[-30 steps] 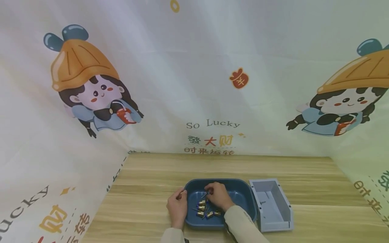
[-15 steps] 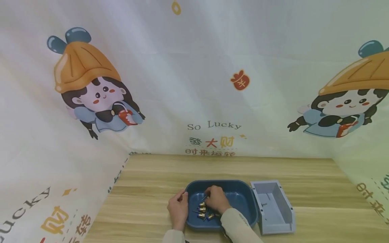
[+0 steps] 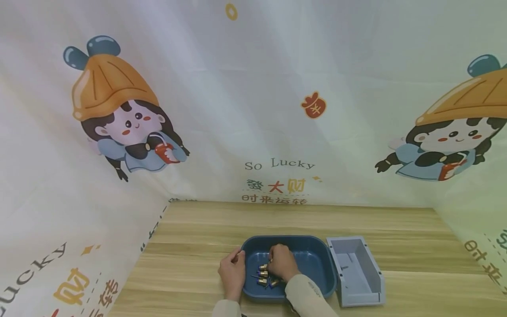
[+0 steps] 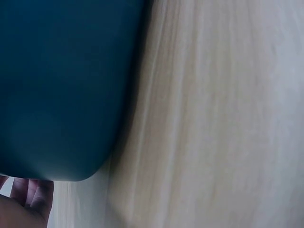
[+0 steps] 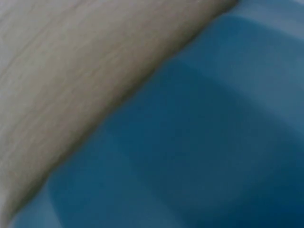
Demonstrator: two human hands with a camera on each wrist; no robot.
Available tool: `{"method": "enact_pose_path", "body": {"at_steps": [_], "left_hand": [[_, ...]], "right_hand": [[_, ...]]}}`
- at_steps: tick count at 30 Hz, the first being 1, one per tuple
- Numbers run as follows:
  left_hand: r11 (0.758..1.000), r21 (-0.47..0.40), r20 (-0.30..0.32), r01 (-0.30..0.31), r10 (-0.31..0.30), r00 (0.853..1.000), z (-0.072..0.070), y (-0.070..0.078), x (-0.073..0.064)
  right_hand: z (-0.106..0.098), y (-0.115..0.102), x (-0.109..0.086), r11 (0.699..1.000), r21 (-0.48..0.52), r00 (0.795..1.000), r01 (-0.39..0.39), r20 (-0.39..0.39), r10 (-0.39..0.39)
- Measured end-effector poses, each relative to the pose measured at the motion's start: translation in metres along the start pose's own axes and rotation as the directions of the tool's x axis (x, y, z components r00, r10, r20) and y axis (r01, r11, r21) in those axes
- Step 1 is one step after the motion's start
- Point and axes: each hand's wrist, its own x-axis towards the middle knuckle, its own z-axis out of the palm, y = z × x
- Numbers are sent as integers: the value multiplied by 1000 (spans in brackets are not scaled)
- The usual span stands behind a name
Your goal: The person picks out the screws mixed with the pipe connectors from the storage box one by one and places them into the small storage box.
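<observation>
A dark blue plastic basin (image 3: 313, 259) lies on the table, with several brass fittings with blue collars (image 3: 262, 274) and thin screws gathered in its left half. My left hand (image 3: 232, 270) pinches the basin's left rim between thumb and fingers. In the left wrist view, fingers (image 4: 43, 197) of a hand show at the edge of the basin (image 4: 66, 95). Inside the basin, my right hand (image 3: 283, 262) reaches down with curled fingers, its fingertips right at the upper fittings. I cannot tell what is between those fingertips. The right wrist view shows mostly the blurred blue basin wall (image 5: 190, 128).
A grey open-front parts bin (image 3: 358, 268) stands close against the basin's right side, with a few small screws (image 3: 344, 267) inside. The wood-grain table (image 3: 190, 246) extends around both containers. A printed cloth (image 3: 214, 132) hangs behind and at the sides.
My right hand has moved slightly down toward the fittings, and the thin screw seen at its fingertips is now hidden. The left hand stays on the rim. The whole view has shifted slightly.
</observation>
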Motion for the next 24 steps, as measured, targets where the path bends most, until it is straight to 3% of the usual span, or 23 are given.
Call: {"method": "enact_pose_path", "body": {"at_steps": [3,10,19,24], "left_hand": [[1000,0,1,1,-1,1000,0,0,0],[1000,1,2,6,-6,1000,1,-1,0],[1000,1,1,4,-4,1000,1,0,0],[1000,-1,3,10,-10,1000,1,0,0]], "right_hand": [[1,0,-1,1000,-8,1000,12,0,-12],[6,5,-2,986,-92,989,136,-37,-140],[6,0,-1,982,-187,999,30,-5,-32],[8,1,-1,979,-204,1000,8,-10,-11]]}}
